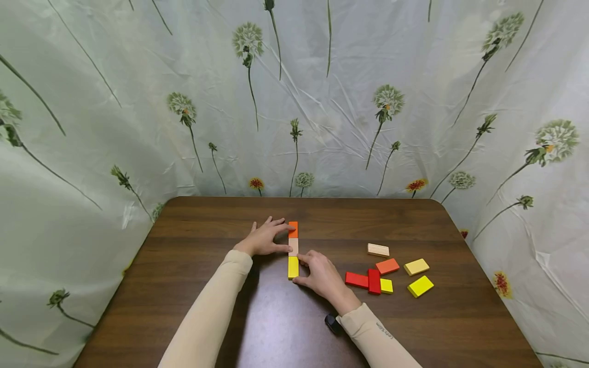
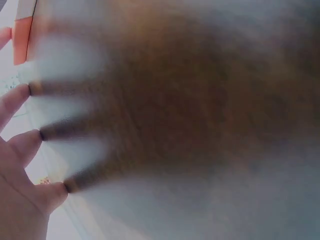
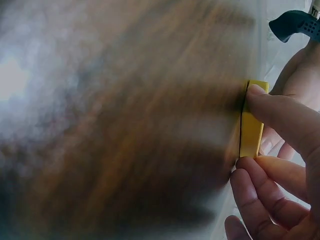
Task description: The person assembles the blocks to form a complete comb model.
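Observation:
A row of three flat blocks runs away from me on the table: a yellow block (image 1: 293, 268) nearest, a plain wood block (image 1: 294, 247) in the middle and an orange block (image 1: 292, 233) farthest. My right hand (image 1: 324, 277) pinches the yellow block by its ends, thumb at the near end; the right wrist view shows this yellow block (image 3: 253, 127) between thumb and fingers. From the left, my left hand (image 1: 264, 240) touches the row, index finger on the orange block (image 2: 22, 40) and thumb by the plain one. Its other fingers spread over the tabletop.
On the right lie a plain block (image 1: 378, 250), an orange-red block (image 1: 387, 266), two red blocks (image 1: 374, 281) touching each other, and several yellow blocks (image 1: 421, 286). A dark wrist device (image 1: 333, 324) sits at my right wrist. Behind the table (image 1: 193, 220) hangs a flowered curtain (image 1: 322, 102).

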